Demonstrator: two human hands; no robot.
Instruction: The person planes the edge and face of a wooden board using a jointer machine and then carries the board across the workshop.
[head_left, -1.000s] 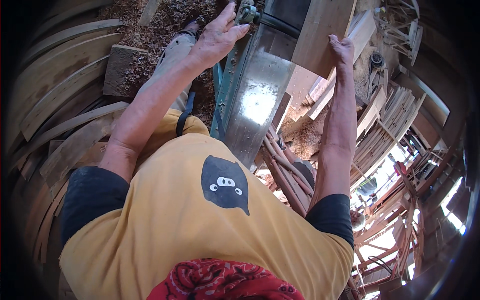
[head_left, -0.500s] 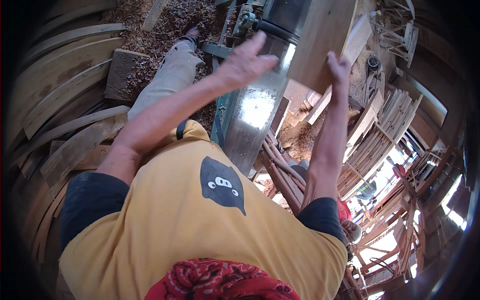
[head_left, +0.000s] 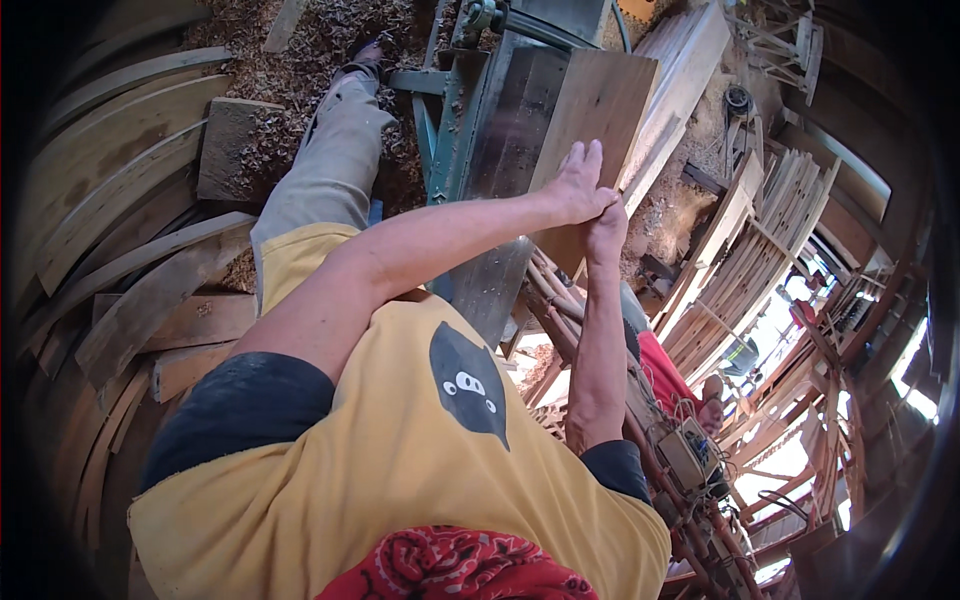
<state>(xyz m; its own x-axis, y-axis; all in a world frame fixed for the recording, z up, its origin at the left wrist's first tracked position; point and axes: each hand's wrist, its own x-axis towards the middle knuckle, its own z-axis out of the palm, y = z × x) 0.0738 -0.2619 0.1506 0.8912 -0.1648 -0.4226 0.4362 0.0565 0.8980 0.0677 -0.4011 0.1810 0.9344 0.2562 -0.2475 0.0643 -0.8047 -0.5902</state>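
A long wooden board (head_left: 587, 115) lies angled over the metal bed (head_left: 500, 135) of a green-framed woodworking machine (head_left: 455, 120). My left hand (head_left: 578, 190) reaches across to the lower part of the board, fingers stretched out flat against it. Just beside it, my right hand (head_left: 605, 225) grips the board's near right edge, partly covered by the left hand. A dark roller (head_left: 540, 30) crosses the bed at the top.
Curved planks (head_left: 120, 170) fill the left. Shavings (head_left: 280, 60) surround my left leg. Pale planks (head_left: 675, 70) and stacked battens (head_left: 760, 250) stand right. A co-worker in red (head_left: 670, 385) is below them, by a bundle of pipes and a control box (head_left: 690, 450).
My left hand has swung from near the roller rightward and down onto the board. The board and my right hand have moved down and left. More of the co-worker now shows.
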